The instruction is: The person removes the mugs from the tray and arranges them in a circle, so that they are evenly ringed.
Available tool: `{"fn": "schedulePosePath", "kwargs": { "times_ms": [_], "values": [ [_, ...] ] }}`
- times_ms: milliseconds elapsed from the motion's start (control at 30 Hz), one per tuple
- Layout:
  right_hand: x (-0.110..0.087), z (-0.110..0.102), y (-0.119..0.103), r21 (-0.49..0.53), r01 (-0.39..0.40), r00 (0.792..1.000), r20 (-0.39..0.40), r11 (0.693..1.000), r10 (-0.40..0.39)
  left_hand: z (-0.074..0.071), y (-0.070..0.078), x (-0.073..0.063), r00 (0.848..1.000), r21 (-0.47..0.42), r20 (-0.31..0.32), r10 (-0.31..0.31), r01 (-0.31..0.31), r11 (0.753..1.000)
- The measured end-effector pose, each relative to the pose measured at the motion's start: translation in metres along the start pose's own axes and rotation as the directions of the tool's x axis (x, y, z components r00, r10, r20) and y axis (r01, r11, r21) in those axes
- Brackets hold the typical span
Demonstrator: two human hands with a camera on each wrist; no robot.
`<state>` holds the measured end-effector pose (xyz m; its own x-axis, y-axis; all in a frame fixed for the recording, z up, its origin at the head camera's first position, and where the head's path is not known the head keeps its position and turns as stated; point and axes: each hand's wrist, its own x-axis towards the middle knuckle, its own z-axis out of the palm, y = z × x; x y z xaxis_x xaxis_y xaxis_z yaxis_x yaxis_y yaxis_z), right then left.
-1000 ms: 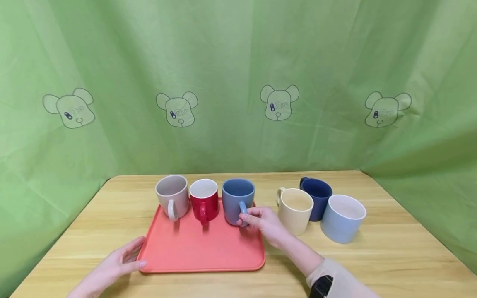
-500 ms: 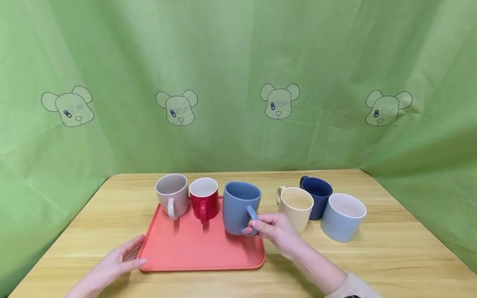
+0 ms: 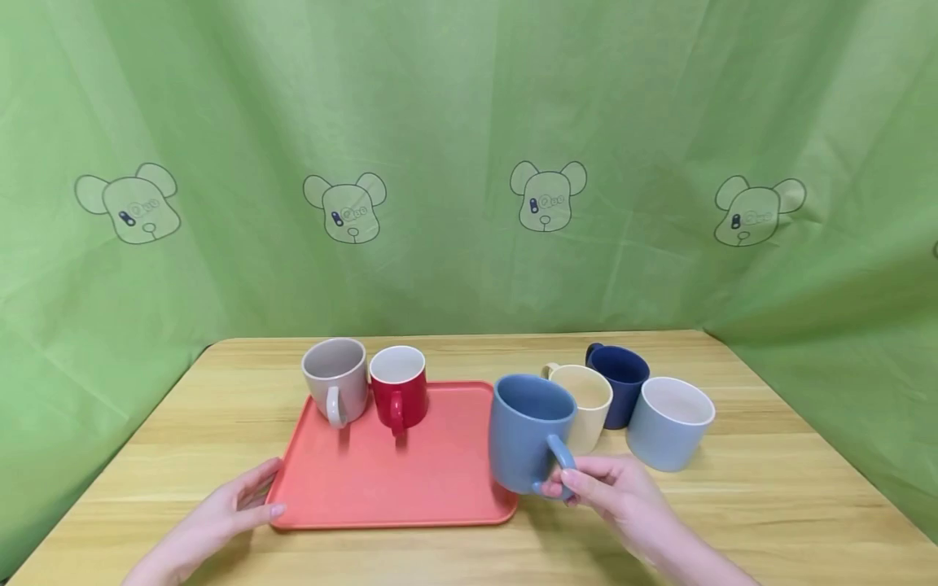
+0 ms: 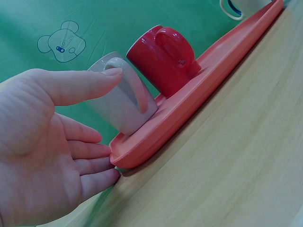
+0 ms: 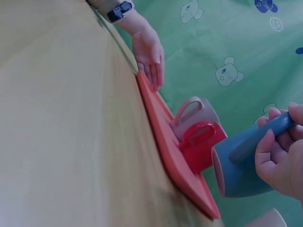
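My right hand (image 3: 623, 496) grips the handle of a blue mug (image 3: 523, 431), holding it in the air over the right edge of a coral tray (image 3: 388, 488). In the right wrist view the blue mug (image 5: 241, 165) is clear of the tray, its base showing. My left hand (image 3: 220, 513) is at the tray's left side; in the left wrist view the straight fingertips (image 4: 111, 175) touch the tray's corner and the thumb stands apart. On the tray's back left stand a grey mug (image 3: 344, 391) and a red mug (image 3: 406, 395), handles facing me.
Right of the tray, a cream mug (image 3: 586, 427), partly behind the blue one, a navy mug (image 3: 626, 395) and a light blue mug (image 3: 663, 435) stand close together on the wooden table (image 3: 769, 488). A green curtain (image 3: 440, 106) hangs behind the table.
The right hand has lifted the blue mug off the tray's back right and brought it rightward and nearer to me. The left hand stays at the tray's edge.
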<state>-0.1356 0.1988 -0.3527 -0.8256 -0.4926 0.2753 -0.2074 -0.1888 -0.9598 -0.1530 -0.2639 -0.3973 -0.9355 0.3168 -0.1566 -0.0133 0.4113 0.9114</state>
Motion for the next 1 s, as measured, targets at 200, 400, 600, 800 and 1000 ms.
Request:
{"fn": "schedulePosePath", "kwargs": {
  "times_ms": [200,400,600,800,1000],
  "values": [
    [-0.026,-0.011,0.000,-0.073,-0.092,0.995,-0.041,0.993,0.089,0.000,0.000,0.001,1.000,-0.003,0.004,-0.007,0.007,1.000],
    [-0.042,-0.019,-0.001,-0.177,-0.152,0.987,-0.087,0.972,0.138,0.001,0.000,0.001,1.000,-0.016,-0.014,-0.028,0.028,0.999],
    [-0.050,-0.022,0.001,-0.288,-0.198,0.976,-0.143,0.937,0.162,0.001,0.000,0.001,0.999,-0.015,-0.016,-0.033,0.032,0.999],
    [-0.055,-0.026,0.006,-0.328,-0.244,0.963,-0.191,0.913,0.189,0.000,-0.001,0.001,1.000,0.001,0.000,-0.026,0.026,1.000],
    [-0.059,-0.028,0.014,-0.325,-0.235,0.963,-0.208,0.916,0.173,0.000,-0.001,0.001,1.000,-0.001,0.007,-0.027,0.027,1.000]
  ]
}}
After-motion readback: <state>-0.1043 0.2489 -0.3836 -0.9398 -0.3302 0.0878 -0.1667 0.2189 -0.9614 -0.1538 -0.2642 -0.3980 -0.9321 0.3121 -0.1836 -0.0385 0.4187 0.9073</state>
